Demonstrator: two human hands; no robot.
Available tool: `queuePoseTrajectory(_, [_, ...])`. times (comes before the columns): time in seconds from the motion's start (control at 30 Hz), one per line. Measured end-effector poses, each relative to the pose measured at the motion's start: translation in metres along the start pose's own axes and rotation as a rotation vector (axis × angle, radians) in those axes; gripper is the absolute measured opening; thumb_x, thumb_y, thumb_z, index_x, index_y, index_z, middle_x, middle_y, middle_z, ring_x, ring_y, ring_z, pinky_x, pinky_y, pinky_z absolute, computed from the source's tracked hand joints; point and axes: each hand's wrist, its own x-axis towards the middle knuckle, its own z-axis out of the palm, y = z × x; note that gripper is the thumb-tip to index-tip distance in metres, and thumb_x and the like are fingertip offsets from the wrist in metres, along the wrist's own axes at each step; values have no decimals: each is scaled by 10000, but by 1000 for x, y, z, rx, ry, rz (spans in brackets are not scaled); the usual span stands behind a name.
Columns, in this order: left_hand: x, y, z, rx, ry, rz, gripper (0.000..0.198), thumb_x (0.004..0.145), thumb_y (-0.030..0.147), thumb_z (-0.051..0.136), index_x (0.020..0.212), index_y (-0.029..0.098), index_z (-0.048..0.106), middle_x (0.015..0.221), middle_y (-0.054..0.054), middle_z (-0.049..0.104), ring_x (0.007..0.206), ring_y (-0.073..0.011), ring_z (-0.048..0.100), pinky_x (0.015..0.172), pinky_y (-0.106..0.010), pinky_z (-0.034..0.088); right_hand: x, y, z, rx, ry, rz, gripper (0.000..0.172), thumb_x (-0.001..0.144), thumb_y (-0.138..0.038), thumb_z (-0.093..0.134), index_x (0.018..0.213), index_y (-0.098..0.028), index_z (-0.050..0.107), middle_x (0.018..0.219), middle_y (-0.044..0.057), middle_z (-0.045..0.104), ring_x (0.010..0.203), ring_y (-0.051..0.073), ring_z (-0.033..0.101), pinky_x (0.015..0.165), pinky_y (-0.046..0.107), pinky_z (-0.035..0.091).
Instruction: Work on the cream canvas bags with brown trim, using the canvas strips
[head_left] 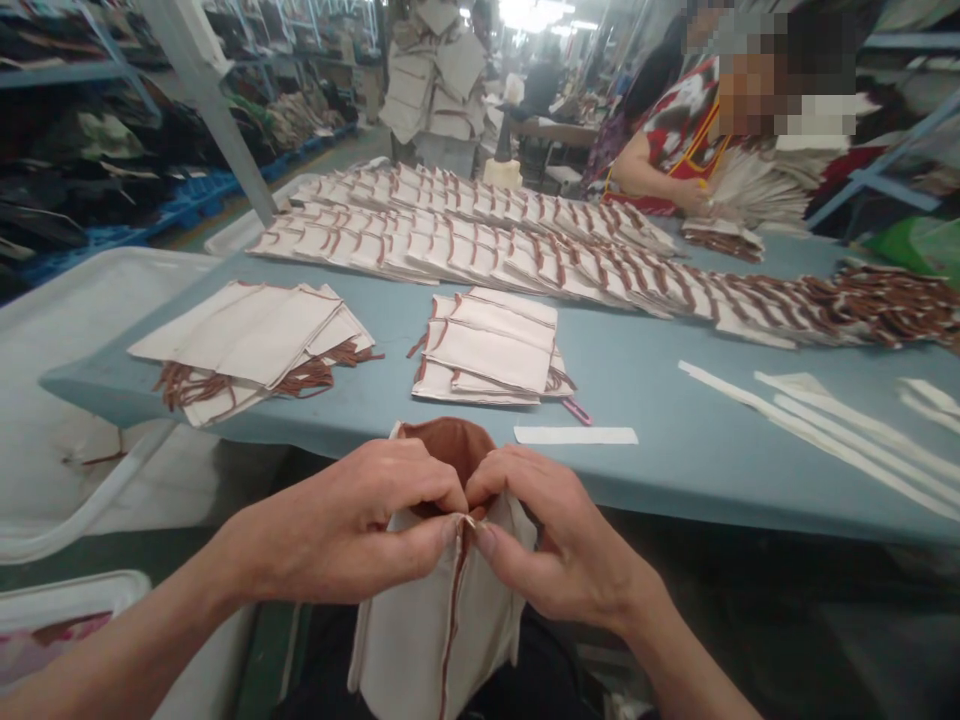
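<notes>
In the head view, a cream fabric pouch [409, 630] with a brown lining hangs upright at the table's front edge, its mouth gaping. My left hand [375, 515] pinches the rim between thumb and fingers, just left of a brown-edged seam. Close against it, my right hand [540, 530] pinches the same rim on the seam's other side. The fingertips of both hands nearly meet, and some fingers are hidden inside the mouth. Beyond the pouch lie a small stack of cream pouches [491, 345] and a pink thread snipper [577, 411].
Another pile of pouches [240, 330] with brown cords lies left on the blue table [630, 370]. Long overlapping rows of pouches [465, 240] cross the back. White strips [817, 430] lie right. A co-worker [675, 150] handles pieces across the table. A white bin [112, 290] stands left.
</notes>
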Motion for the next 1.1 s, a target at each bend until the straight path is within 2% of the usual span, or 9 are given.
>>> queuePoseTrajectory(0.13, [4,-9,2,-90,-22,-78,179,907,150,541,783,178,666,707,40,639,680,-105,575,705,-217,390,0,7,0,-30,30,0,55,905,-171,593,874,-217,588,793,7,667,729,165,606,721,303,448])
queuePoseTrajectory(0.23, [7,-15,6,-174,-25,-76,131,877,183,567,798,165,670,719,40,643,666,-101,562,687,-213,396,-1,12,1,-56,24,28,62,891,-156,586,866,-211,598,784,10,666,725,165,603,707,302,444])
queuePoseTrajectory(0.33, [10,-19,11,-274,-19,-91,111,845,203,569,778,153,643,688,47,597,621,-95,503,603,-199,374,-1,16,3,-71,22,47,68,881,-146,584,858,-209,598,775,13,663,718,166,600,693,300,442])
queuePoseTrajectory(0.47, [10,-23,17,-355,11,-117,187,880,256,530,733,157,592,644,58,510,572,-90,421,539,-198,332,2,17,5,-63,18,61,61,895,-163,597,858,-213,594,781,12,678,713,163,604,680,293,446])
queuePoseTrajectory(0.57, [7,-24,19,-316,70,-150,196,867,247,493,711,165,579,627,55,511,579,-99,440,572,-216,347,4,18,5,-61,5,53,47,916,-183,614,879,-210,602,804,19,694,738,168,622,706,298,462])
queuePoseTrajectory(0.67, [4,-22,20,-172,148,-177,206,856,210,459,699,169,587,633,41,556,629,-122,503,682,-262,380,6,20,8,-75,2,40,31,931,-182,618,915,-208,615,834,27,707,760,173,636,716,299,471])
queuePoseTrajectory(0.8, [-4,-21,25,-27,235,-162,232,903,201,460,711,177,588,662,28,578,675,-148,521,726,-308,360,9,21,12,-108,12,9,37,957,-173,612,939,-204,621,850,34,723,764,172,652,713,299,484])
queuePoseTrajectory(1.0, [-13,-22,40,-47,356,-154,227,931,171,442,734,186,555,701,25,564,707,-156,514,713,-309,373,15,9,17,-263,28,-63,116,927,-91,621,901,-204,628,874,52,773,813,196,715,769,319,552])
queuePoseTrajectory(1.1, [-14,-21,44,-80,402,-168,222,933,162,436,755,188,566,722,22,563,744,-162,531,762,-315,404,17,0,18,-386,41,-99,142,933,-68,608,891,-199,644,881,54,795,809,200,734,774,323,570])
